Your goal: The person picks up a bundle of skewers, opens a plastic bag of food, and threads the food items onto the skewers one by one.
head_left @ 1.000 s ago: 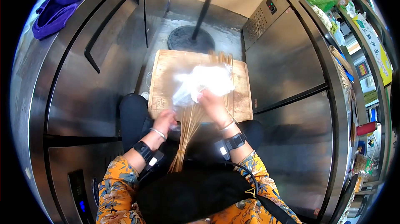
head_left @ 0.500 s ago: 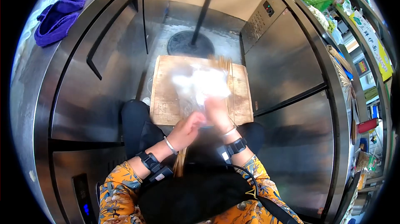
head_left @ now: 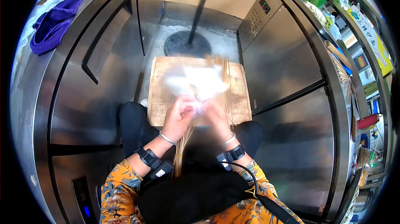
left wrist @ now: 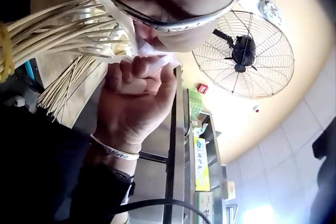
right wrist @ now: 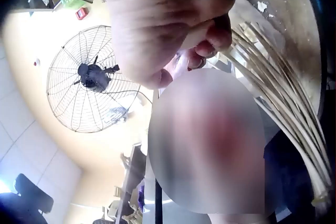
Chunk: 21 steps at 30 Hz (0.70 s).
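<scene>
In the head view, both hands meet at the near edge of a bright clear-white plastic bag (head_left: 196,81) above the wooden board (head_left: 158,99). My left hand (head_left: 178,117) has curled fingers pinching the bag's gathered plastic. Close beside it, my right hand (head_left: 214,117) is blurred; in the left wrist view the right hand (left wrist: 135,106) shows its fingers curled on the thin plastic (left wrist: 152,62). Thin wooden skewers (head_left: 179,157), banded near their lower end, run up from the lap under the hands. Their upper ends sit in the bag (left wrist: 113,11).
More loose skewers (head_left: 226,71) lie on the board's right side. Steel cabinets (head_left: 100,65) (head_left: 287,53) stand on both sides, a fan's round base (head_left: 187,44) beyond the board. A purple cloth (head_left: 56,26) lies on the left counter.
My left hand has moved up and right from beside the skewers to the bag's near edge, meeting the right hand. The bag has stayed over the board.
</scene>
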Available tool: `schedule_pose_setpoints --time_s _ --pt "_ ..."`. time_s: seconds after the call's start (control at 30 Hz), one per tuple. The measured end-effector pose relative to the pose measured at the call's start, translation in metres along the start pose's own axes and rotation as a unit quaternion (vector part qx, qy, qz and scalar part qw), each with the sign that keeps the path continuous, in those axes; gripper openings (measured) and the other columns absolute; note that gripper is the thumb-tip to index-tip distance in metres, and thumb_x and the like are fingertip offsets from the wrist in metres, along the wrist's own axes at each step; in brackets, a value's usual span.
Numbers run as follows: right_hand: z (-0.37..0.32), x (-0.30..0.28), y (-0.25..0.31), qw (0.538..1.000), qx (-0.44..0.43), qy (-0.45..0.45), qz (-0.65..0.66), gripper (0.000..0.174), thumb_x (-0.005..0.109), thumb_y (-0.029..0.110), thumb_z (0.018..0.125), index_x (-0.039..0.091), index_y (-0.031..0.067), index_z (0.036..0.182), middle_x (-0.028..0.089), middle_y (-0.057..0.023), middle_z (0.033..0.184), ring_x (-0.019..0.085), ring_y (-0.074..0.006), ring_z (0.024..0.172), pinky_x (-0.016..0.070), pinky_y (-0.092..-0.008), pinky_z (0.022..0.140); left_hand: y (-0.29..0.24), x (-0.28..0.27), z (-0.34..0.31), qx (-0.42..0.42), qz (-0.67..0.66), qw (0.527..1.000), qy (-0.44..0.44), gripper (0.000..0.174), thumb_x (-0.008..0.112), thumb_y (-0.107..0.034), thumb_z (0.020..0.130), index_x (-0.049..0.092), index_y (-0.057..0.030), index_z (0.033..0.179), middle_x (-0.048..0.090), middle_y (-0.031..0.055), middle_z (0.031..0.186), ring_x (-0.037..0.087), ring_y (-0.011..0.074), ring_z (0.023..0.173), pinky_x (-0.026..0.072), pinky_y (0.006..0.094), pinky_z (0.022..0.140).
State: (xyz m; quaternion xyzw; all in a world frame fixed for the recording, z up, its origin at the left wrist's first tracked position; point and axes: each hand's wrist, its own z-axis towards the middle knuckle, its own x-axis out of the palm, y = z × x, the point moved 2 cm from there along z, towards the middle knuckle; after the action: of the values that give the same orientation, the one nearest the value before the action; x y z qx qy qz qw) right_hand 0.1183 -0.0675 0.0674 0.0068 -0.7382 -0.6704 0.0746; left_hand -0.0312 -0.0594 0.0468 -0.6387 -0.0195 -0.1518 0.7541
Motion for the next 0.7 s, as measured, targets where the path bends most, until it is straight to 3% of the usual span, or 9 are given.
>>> schedule_pose_setpoints --time_s 0.1,0.13,0.23,0.33,0.53,0.63,0.7 --pt "-0.001 0.006 0.003 0.993 -0.084 0.006 -0.086 0.01 0.059 0.015 0.087 0.06 0.0066 0.093 0.056 0.0038 0.083 0.05 -0.0057 0.073 0.042 -0.0223 0.066 -0.025 0.004 0.0 0.031 0.142 0.989 -0.015 0.041 0.058 0.008 0.079 0.049 -0.0056 0.116 0.063 0.0094 0.096 0.063 0.0148 0.088 0.0503 0.0265 0.075" --pt "-0.001 0.007 0.003 0.986 -0.119 0.007 -0.115 0.011 0.06 0.013 0.086 0.061 0.0054 0.094 0.059 0.0033 0.088 0.052 -0.0066 0.077 0.0447 -0.0233 0.07 -0.025 0.005 0.0 0.052 0.193 0.98 -0.018 0.045 0.061 0.007 0.075 0.051 -0.0068 0.117 0.062 0.0114 0.092 0.064 0.0194 0.081 0.0517 0.0295 0.069" --pt "-0.002 0.003 0.01 0.984 -0.073 0.053 -0.155 0.019 0.068 0.017 0.083 0.06 0.0027 0.093 0.059 0.0014 0.083 0.051 -0.0078 0.079 0.0436 -0.0256 0.072 -0.034 0.004 0.002 0.146 0.363 0.92 0.021 0.048 0.063 0.003 0.072 0.052 -0.007 0.118 0.061 0.0116 0.085 0.063 0.024 0.078 0.0514 0.0335 0.068" --pt "-0.001 -0.003 -0.006 0.998 -0.035 0.028 -0.048 0.013 0.066 0.014 0.084 0.062 0.0026 0.088 0.059 0.001 0.08 0.051 -0.007 0.078 0.0426 -0.0245 0.07 -0.041 0.001 0.005 0.195 0.431 0.876 0.093 0.053 0.066 -0.002 0.069 0.051 -0.0068 0.12 0.059 0.0137 0.095 0.06 0.0266 0.086 0.0497 0.0367 0.073" --pt "-0.002 -0.009 -0.012 0.993 -0.09 0.04 -0.063 0.008 0.063 0.01 0.084 0.063 0.0042 0.08 0.059 0.0025 0.076 0.05 -0.0054 0.073 0.041 -0.0218 0.066 -0.067 0.001 0.015 0.244 0.509 0.825 0.045 0.057 0.069 -0.008 0.068 0.049 -0.0065 0.122 0.047 0.0158 0.124 0.049 0.0326 0.111 0.043 0.0394 0.091" --pt "-0.003 -0.01 -0.017 0.997 -0.059 0.017 -0.042 0.007 0.062 0.01 0.085 0.063 0.0046 0.081 0.059 0.0031 0.076 0.051 -0.0054 0.071 0.0411 -0.022 0.065 -0.037 -0.009 0.023 0.225 0.449 0.846 0.177 0.054 0.069 -0.011 0.07 0.05 -0.0044 0.12 0.05 0.0149 0.122 0.048 0.0341 0.114 0.0409 0.0395 0.095" --pt "-0.003 -0.008 -0.014 0.998 -0.057 -0.001 -0.033 0.007 0.061 0.011 0.086 0.063 0.0048 0.082 0.059 0.003 0.075 0.05 -0.0049 0.07 0.0407 -0.0217 0.064 -0.02 -0.008 0.018 0.202 0.432 0.85 0.226 0.041 0.067 -0.01 0.073 0.052 0.0008 0.11 0.051 0.0173 0.115 0.048 0.0348 0.112 0.0412 0.0403 0.094"
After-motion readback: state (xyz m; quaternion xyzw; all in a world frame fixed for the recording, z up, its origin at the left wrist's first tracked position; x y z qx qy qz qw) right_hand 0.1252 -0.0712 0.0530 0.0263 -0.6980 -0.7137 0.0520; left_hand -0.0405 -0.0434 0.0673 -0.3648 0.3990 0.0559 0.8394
